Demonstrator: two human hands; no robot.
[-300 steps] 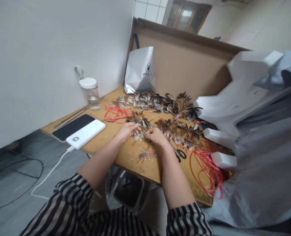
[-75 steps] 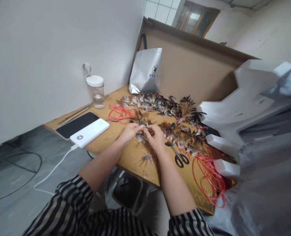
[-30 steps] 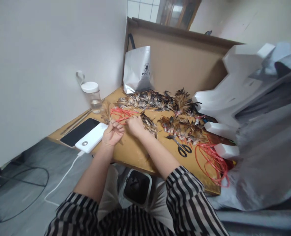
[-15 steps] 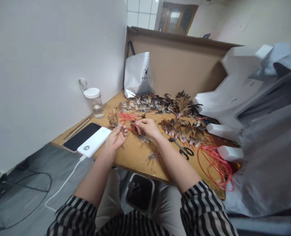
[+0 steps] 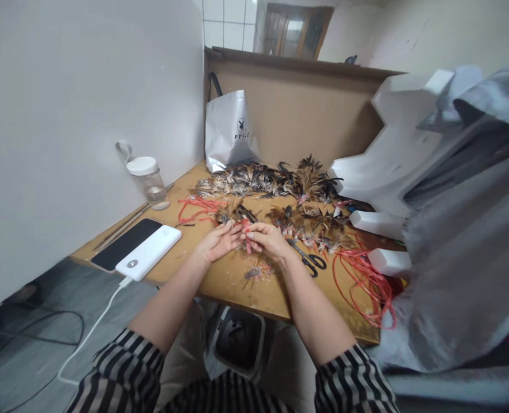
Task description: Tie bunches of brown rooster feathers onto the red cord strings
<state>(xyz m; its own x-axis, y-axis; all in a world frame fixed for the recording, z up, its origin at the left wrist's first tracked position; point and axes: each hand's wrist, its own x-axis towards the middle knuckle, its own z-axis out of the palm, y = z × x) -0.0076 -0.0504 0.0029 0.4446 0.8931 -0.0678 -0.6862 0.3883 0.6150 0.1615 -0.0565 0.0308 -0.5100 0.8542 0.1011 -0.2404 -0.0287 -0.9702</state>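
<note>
My left hand (image 5: 220, 241) is turned palm up near the middle of the table, its thumb and fingertips closed at the base of a brown and dark feather bunch (image 5: 233, 211). Right beside it, my right hand (image 5: 268, 237) pinches a short red plastic strip (image 5: 248, 245) against the lower end of the bunch. The two hands' fingertips meet there and partly hide the bunch's base. Small loose feathers (image 5: 256, 272) lie on the table below the hands. Black-handled scissors (image 5: 312, 263) rest to the right of my right forearm.
Red strips (image 5: 196, 207) lie left of the hands, and a red tangle (image 5: 364, 281) at the right. Feather rows (image 5: 254, 179) line the back. A phone (image 5: 127, 244), white power bank (image 5: 148, 252), lidded jar (image 5: 147, 182) and silver bag (image 5: 226, 132) stand around; a bin (image 5: 240, 338) sits below.
My left hand has moved right with its feather bunch, up to my right hand and the red strip. The view has shifted slightly to the right.
</note>
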